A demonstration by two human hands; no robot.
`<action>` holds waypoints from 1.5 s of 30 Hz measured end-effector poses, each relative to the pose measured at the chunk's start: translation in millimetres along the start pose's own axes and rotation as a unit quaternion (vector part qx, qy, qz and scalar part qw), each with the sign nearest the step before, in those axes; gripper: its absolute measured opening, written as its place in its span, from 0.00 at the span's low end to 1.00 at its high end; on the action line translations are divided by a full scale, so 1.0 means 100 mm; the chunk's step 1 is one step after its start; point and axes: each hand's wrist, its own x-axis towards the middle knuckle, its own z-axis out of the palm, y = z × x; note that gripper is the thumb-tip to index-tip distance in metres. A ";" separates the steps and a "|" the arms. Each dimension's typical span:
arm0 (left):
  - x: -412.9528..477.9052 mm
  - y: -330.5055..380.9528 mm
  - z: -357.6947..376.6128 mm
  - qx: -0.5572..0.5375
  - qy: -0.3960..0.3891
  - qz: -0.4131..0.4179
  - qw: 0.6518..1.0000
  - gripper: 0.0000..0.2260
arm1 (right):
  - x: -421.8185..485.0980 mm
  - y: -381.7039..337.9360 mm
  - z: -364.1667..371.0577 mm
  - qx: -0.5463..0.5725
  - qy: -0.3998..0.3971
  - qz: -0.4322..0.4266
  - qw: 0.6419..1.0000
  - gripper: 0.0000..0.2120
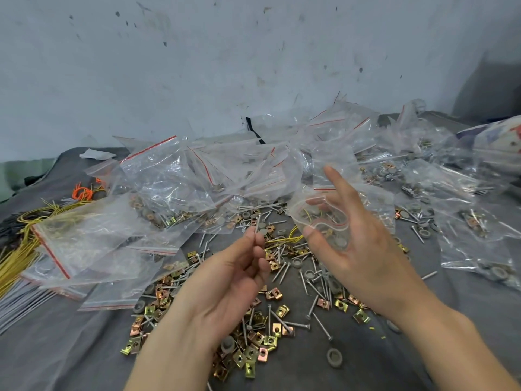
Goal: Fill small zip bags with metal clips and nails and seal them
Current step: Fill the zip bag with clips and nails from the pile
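Observation:
My left hand (pixel 239 272) pinches a thin silver nail (pixel 257 224) upright between thumb and fingertips, above the loose pile. My right hand (pixel 355 238) holds a small clear zip bag (pixel 321 218) with a red seal line; its fingers are curled into the bag's mouth, and the index finger points up. A grey washer and a yellow wire show inside the bag. Loose gold and copper metal clips (pixel 253 354) and nails (pixel 310 280) lie scattered on the grey cloth (pixel 70 348) under both hands.
A heap of filled zip bags (pixel 180 179) runs across the back. Empty bags (pixel 81 244) lie at the left over yellow wires (pixel 17 258) and orange ties (pixel 83 191). More filled bags (pixel 465 221) lie right. Grey washers (pixel 334 357) dot the cloth. A wall stands behind.

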 end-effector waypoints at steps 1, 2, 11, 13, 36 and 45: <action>0.00 -0.01 -0.02 -0.013 -0.001 -0.006 1.000 0.06 | 0.00 0.00 0.01 -0.002 -0.001 0.001 1.000 0.37; -0.01 -0.01 -0.02 -0.021 -0.001 -0.010 1.000 0.06 | 0.00 0.00 0.01 -0.004 -0.002 0.002 1.000 0.37; -0.05 0.09 -0.02 -0.079 -0.026 -0.033 0.996 0.09 | -0.01 0.00 0.05 -0.021 -0.006 0.004 1.000 0.37; -0.08 0.11 -0.03 -0.084 -0.054 -0.034 0.994 0.07 | -0.01 -0.02 0.05 -0.021 -0.010 0.002 1.000 0.37; -0.15 0.14 0.16 0.437 0.070 0.405 0.800 0.08 | -0.03 -0.05 0.06 -0.036 -0.028 -0.002 0.999 0.39; -0.16 -0.05 0.47 0.525 -0.036 0.402 0.749 0.17 | -0.02 0.00 0.06 -0.027 -0.019 -0.003 0.999 0.38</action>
